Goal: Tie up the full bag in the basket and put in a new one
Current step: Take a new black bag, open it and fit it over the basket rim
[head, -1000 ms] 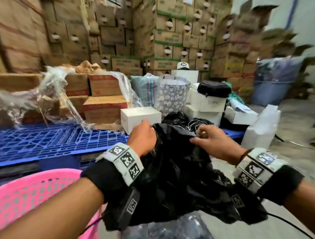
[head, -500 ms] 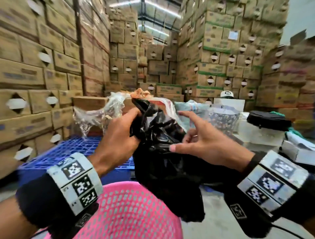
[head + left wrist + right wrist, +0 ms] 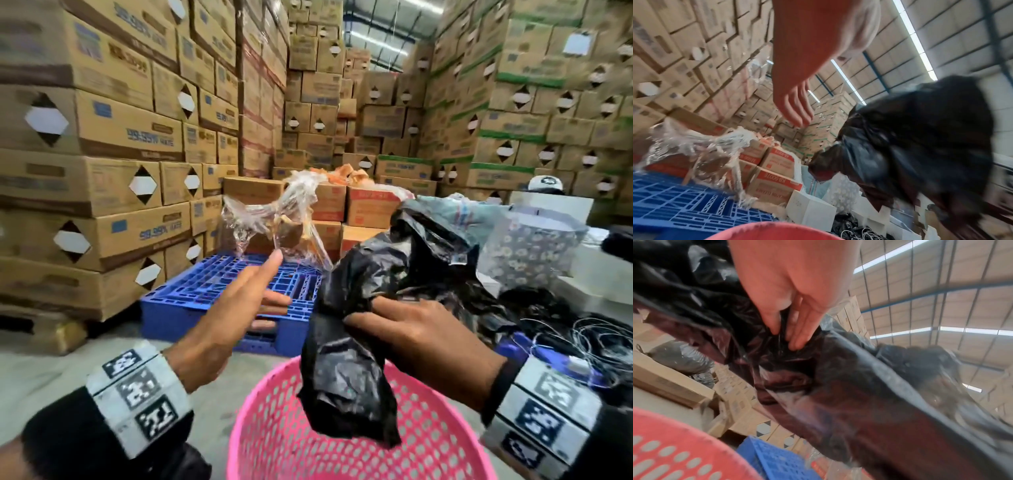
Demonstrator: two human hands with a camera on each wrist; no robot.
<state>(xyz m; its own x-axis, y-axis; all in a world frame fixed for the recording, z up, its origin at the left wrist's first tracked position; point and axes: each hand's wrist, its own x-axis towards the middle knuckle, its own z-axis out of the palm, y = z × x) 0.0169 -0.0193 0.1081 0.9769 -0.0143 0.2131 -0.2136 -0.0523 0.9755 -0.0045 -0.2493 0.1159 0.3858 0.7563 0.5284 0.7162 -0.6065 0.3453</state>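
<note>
- The right hand [image 3: 421,346] pinches a crumpled black bag [image 3: 346,370] between thumb and fingers; in the right wrist view the fingertips [image 3: 797,340] press into a gathered fold of the plastic.
- The bag is held in the air above the pink basket [image 3: 281,442], its lower end hanging over the basket's far rim and its upper part bunched up to the right of the hand.
- The left hand [image 3: 233,318] is spread, fingers straight and apart, holding nothing; it hovers just left of the bag without touching it, above the left rim of the basket.
- The basket sits at the near edge of the head view, its perforated wall visible; what lies inside it cannot be seen.
- Beyond the hands a blue pallet [image 3: 205,287] lies on the floor, with crumpled clear plastic wrap [image 3: 274,219] at its far edge.
- Stacked cardboard boxes [image 3: 102,130] fill the left and far sides.
- On the right, a flowered bag [image 3: 531,246] stands behind the black bag, and a tangle of cables [image 3: 589,339] lies near the right wrist.
</note>
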